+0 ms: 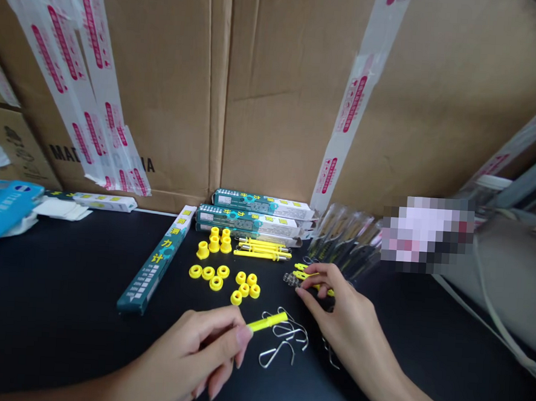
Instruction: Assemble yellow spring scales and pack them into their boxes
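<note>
My left hand (204, 354) pinches a slim yellow plastic rod (269, 321) between thumb and fingers, its free end pointing right. Just beyond and below that end lie several bent metal wire hooks (277, 353). My right hand (341, 308) is over the table with thumb and index fingertips close together beside small silver coils (290, 279); whether anything is between them is hidden. Flat yellow plastic strips (300, 267) lie partly under its fingers. Left of these sit groups of small yellow collars (216, 283) and taller flanged yellow caps (202, 250). Several assembled yellow rods with metal ends (262, 255) lie behind.
Printed narrow boxes (248, 222) are stacked at the back, and another long box (155, 266) lies at the left. Clear plastic tubes (343, 229) stand at the back right. A large cardboard carton (278, 104) walls off the rear. Blue packaging (8, 212) is far left.
</note>
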A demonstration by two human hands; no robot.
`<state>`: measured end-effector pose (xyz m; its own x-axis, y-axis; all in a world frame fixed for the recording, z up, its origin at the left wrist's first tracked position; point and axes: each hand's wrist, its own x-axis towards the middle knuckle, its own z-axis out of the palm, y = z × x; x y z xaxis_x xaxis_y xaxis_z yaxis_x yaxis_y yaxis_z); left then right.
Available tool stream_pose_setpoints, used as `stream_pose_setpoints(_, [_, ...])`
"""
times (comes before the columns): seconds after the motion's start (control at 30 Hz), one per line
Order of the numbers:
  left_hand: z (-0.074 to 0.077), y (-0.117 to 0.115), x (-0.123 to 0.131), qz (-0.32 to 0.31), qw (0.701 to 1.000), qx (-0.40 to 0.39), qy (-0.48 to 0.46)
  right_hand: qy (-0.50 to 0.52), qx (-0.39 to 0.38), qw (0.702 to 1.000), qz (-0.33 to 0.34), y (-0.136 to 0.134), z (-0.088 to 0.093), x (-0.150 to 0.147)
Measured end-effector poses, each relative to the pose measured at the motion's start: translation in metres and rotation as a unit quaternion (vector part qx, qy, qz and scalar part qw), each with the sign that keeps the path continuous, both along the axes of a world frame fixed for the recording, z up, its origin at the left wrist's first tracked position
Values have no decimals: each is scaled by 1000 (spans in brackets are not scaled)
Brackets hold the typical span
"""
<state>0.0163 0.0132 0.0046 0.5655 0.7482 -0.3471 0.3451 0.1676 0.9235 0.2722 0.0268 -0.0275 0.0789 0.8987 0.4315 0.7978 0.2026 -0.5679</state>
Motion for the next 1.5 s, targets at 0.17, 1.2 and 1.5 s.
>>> stream_pose_setpoints(0.17, [-2,0,1,14,1000,15,9,42,-12,999,30,-11,14,-4])
stream_pose_setpoints(1.2, [-3,-1,2,-7,995,85,47,433,-183,871,145,-41,14,-41])
stream_pose_setpoints(1.5, [-6,-2,-1,-36,994,88,59,437,-188,853,214,-39,9,-34])
